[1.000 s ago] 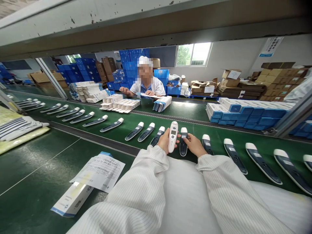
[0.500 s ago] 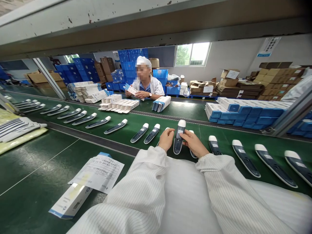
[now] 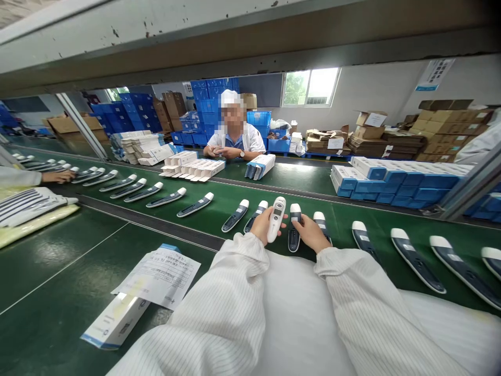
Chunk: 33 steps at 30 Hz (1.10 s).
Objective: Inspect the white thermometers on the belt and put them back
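Clasping thermometer (image 3: 277, 219), left hand (image 3: 263, 225), right hand (image 3: 311, 233) beside

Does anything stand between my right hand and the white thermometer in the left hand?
Yes. The dark device lies between the right hand and the white thermometer, which the left hand holds. The right hand touches that device.

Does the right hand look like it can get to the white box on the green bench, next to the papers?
Probably not easily. The right hand is up at a dark device, and the white box lies far off on the other side, with the left arm in between, in the way.
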Each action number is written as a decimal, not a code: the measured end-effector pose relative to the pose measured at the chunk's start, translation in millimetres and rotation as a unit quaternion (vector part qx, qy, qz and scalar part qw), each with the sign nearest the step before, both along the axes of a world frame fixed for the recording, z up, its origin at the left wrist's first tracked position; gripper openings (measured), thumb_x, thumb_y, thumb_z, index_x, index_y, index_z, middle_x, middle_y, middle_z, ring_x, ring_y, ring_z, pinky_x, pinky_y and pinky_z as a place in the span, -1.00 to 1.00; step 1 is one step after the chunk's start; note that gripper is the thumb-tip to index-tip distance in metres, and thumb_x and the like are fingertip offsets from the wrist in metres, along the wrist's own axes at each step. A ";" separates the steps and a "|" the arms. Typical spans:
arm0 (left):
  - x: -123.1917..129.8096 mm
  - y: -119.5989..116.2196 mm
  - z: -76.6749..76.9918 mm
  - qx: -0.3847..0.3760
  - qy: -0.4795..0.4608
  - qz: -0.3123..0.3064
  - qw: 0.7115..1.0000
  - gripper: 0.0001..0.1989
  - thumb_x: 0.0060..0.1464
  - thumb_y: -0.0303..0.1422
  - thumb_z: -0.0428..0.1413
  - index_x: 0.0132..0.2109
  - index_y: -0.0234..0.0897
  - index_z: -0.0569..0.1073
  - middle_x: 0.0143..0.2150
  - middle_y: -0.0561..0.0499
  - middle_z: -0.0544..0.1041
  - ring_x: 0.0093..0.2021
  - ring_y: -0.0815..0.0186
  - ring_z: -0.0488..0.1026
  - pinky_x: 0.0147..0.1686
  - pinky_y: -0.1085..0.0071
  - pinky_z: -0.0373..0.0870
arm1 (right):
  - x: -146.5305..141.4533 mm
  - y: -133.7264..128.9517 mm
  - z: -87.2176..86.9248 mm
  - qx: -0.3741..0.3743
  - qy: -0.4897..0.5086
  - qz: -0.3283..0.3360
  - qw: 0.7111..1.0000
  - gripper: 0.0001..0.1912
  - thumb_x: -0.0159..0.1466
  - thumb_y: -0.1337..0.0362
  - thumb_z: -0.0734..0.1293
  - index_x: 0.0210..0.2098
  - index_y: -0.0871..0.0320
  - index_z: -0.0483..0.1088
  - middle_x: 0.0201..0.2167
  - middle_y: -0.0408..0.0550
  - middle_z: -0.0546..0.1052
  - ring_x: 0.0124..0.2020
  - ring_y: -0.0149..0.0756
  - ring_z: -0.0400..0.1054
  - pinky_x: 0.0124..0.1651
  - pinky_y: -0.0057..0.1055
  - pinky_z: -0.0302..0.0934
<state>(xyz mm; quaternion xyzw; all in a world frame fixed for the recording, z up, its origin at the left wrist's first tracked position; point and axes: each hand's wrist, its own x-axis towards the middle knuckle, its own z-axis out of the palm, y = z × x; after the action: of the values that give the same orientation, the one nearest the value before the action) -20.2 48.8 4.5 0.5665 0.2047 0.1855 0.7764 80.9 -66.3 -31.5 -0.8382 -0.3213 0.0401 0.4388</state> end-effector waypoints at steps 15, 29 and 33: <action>3.0 -5.3 -4.7 0.179 -0.029 0.074 0.981 -0.81 0.02 -0.47 0.06 -0.18 -0.31 0.47 -0.21 -0.07 0.52 -0.16 0.26 0.44 -0.13 0.36 0.34 | -27.1 -2.8 28.8 0.252 0.274 0.185 0.909 -0.61 0.06 0.05 0.36 -0.17 0.11 0.39 -0.29 -0.12 0.47 -0.31 -0.34 0.31 -0.36 -0.43 0.14; 2.9 4.1 -4.4 0.159 0.055 0.024 0.985 -0.68 0.07 -0.43 -0.10 -0.03 -0.31 0.36 -0.12 -0.14 0.53 -0.21 0.22 0.50 -0.46 0.42 0.44 | -16.1 -2.5 15.5 0.241 0.257 0.132 0.926 -0.62 0.18 0.11 0.25 -0.05 0.09 0.28 -0.31 -0.11 0.49 -0.36 -0.33 0.32 -0.44 -0.45 0.15; -1.5 -3.9 3.0 -0.047 -0.029 0.016 0.998 -0.73 0.12 -0.32 -0.07 -0.17 -0.40 0.43 -0.21 -0.19 0.56 -0.44 0.30 0.47 -0.72 0.50 0.27 | -6.4 0.7 4.0 0.099 0.117 0.057 0.987 -0.66 0.23 0.15 0.18 -0.04 0.12 0.29 -0.33 -0.08 0.49 -0.35 -0.28 0.36 -0.36 -0.37 0.23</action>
<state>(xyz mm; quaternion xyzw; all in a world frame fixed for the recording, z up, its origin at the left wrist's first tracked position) -21.7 44.8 7.5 0.5204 0.1993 0.2041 0.8048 74.6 -65.6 -27.5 -0.7604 -0.3176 0.1306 0.5512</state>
